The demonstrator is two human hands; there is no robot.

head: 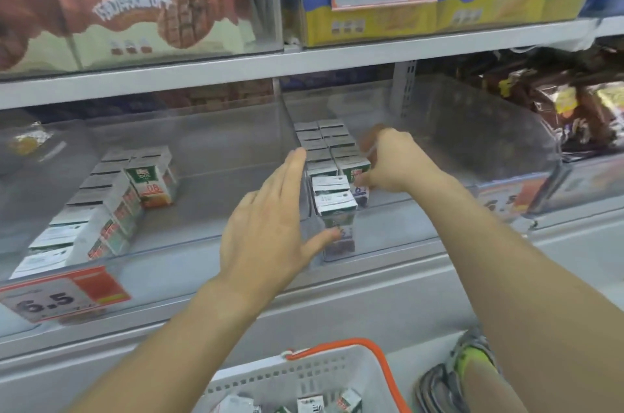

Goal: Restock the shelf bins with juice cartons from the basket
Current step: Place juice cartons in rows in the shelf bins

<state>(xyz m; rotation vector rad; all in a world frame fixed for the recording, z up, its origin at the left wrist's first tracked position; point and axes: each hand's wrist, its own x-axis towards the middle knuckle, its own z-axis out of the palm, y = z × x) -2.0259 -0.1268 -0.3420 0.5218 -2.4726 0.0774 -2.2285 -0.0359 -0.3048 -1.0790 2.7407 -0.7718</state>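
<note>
The left bin (pixel 202 176) holds orange cartons (pixel 111 210) in two rows. The left hand (pixel 270 230) is flat, fingers straight, thumb touching the front purple carton (pixel 337 220) in the right bin (pixel 456 149). The right hand (pixel 388 162) pinches a carton (pixel 354 169) there. The basket (pixel 304 379) below holds more cartons; I cannot count them.

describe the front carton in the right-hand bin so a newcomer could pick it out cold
Find the middle shelf, then the clear bin both hands reach into. The front carton stands nearest the bin's front wall, heading the left row, with the left hand's thumb touching its face. Unlike the orange cartons one bin left, its lower face is purple.
</note>
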